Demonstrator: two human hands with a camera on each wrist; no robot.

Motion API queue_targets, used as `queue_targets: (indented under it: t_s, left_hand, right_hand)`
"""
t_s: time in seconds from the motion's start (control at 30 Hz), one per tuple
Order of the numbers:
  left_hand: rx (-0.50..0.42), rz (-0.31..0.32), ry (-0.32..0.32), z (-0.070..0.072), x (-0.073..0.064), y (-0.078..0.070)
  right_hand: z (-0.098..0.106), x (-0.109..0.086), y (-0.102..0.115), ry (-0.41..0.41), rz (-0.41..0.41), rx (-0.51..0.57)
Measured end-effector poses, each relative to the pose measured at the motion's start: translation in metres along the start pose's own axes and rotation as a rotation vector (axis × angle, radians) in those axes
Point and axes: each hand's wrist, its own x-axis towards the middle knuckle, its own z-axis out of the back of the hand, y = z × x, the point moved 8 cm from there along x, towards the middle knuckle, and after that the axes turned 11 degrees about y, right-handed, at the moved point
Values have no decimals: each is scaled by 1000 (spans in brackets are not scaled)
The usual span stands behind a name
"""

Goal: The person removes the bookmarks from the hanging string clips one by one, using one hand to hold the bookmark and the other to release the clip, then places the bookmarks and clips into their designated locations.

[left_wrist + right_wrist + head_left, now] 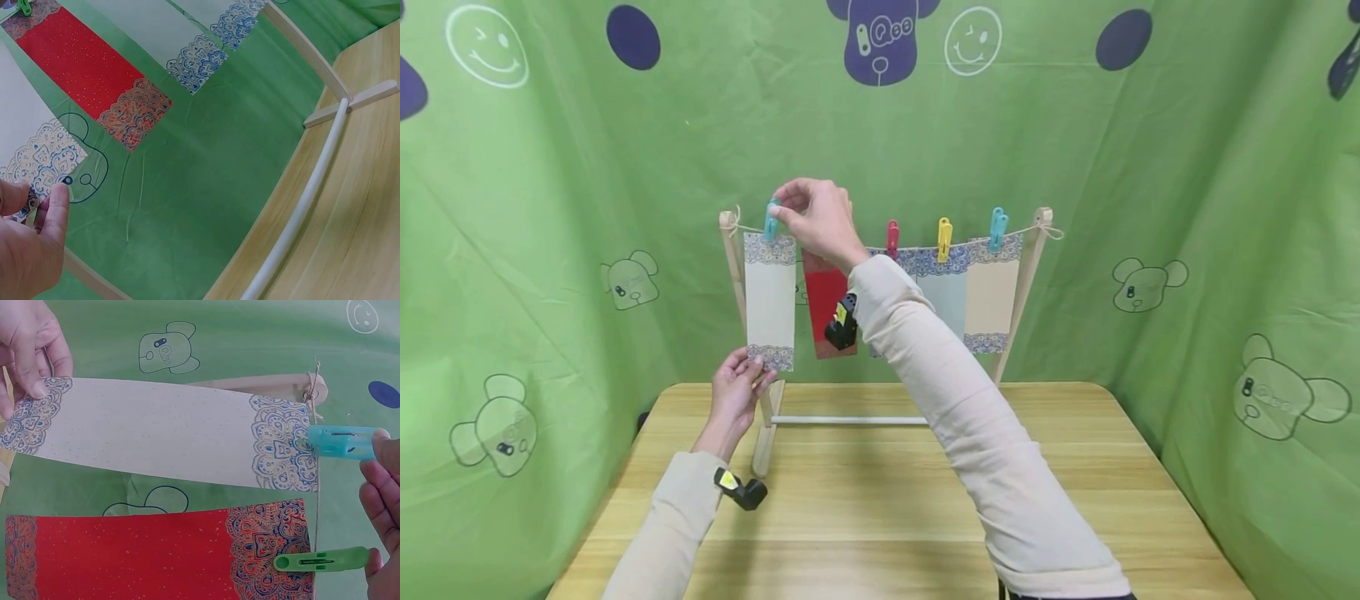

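Note:
A white paper strip with blue patterned ends hangs at the left of a twine line. My left hand pinches its lower patterned end between thumb and fingers. Up at the twine, my right hand pinches the tail of a light blue clothespin, whose other end lies over the strip's top edge and the twine. Beside it hangs a red patterned strip, fastened by a green clothespin. In the head view the right hand and wrist hide part of the red strip and its clothespin.
Further right, pale blue and cream strips hang from yellow and blue clothespins, near a red clothespin. A wooden frame with a white crossbar stands on the table. Green cloth surrounds it.

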Motion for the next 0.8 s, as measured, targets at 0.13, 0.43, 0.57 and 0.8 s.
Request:
queue_targets:
  t_s: [0.13, 0.43, 0.57, 0.8]
  left_hand:
    - [9, -5, -3, 0, -1, -1]
    - [11, 2, -1, -1, -3, -1]
    - [14, 3, -3, -1, -4, 0]
    - [20, 11, 3, 0, -6, 1]
  right_hand:
    - [3, -1, 0, -18, 15, 1]
    - [8, -5, 1, -52, 42, 41]
    - [9, -5, -1, -54, 30, 67]
    - [12, -7, -4, -69, 32, 107]
